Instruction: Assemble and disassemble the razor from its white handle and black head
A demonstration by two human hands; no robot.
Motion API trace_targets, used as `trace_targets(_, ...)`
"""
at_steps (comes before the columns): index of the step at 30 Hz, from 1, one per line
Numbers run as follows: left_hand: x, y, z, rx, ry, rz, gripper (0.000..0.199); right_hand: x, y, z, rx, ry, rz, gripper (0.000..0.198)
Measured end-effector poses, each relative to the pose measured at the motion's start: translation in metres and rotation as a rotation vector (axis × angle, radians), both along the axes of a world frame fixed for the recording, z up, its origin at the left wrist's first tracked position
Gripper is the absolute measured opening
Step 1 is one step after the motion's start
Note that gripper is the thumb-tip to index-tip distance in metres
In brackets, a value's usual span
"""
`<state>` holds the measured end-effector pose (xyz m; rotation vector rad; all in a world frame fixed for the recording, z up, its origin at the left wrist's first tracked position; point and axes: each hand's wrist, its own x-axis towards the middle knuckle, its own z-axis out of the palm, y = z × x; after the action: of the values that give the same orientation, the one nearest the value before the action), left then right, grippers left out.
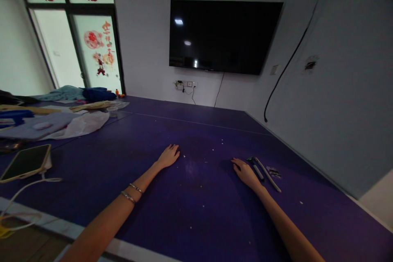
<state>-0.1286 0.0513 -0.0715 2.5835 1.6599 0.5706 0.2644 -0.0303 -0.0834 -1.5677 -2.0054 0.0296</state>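
My left hand (168, 156) lies palm down on the dark purple tabletop (190, 196), fingers stretched forward, holding nothing. Two bracelets (131, 193) circle that wrist. Farther right, my right hand (244, 170) also rests flat on the surface, its fingers extended and nothing in its grasp. Just beyond its right side lie a short grey-and-dark stick-like tool (257, 169) and a longer pale, slightly bent stick (268, 175). A small clear packet with dark pieces (274, 172) sits beside them. Tiny white scraps (213, 150) are scattered between and around my hands.
At the left stands a phone (27, 163) with a white cable (30, 182). Behind it are clear plastic wrap (86, 126), a grey board (39, 126) and folded cloths (98, 94). A black cable (287, 63) hangs down the right wall; a television (225, 37) is mounted ahead.
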Motion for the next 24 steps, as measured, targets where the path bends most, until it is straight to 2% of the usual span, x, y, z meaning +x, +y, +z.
trace_targets(9,-0.0003,-0.0016,0.0036,0.010,0.028,-0.078,0.044,-0.0017,-0.0032,0.0028,0.010,-0.043,-0.009,0.037)
trace_targets(24,-0.0018,-0.0094,0.0057,-0.005,0.024,-0.069,0.044,-0.0001,-0.0001,-0.0012,-0.009,-0.067,-0.016,0.037)
